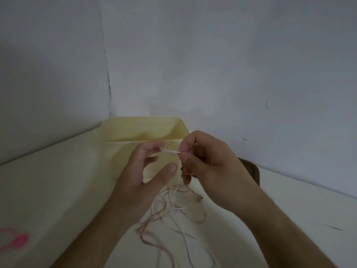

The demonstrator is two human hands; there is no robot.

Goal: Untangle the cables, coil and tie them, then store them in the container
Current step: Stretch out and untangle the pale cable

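Both hands pinch cable end (172, 151): left hand (144, 171) fingertips, right hand (208, 161) curled.

Two bare arms are coming up from the bottom of the frame, one from the lower left and one from the lower right. No sleeves are showing on them. The left hand (144, 171) is sitting near the middle of the frame, and the right hand (208, 161) is sitting just to the right of it. The fingernails are looking short and plain. The picture is looking a bit blurry, so small marks are not showing.
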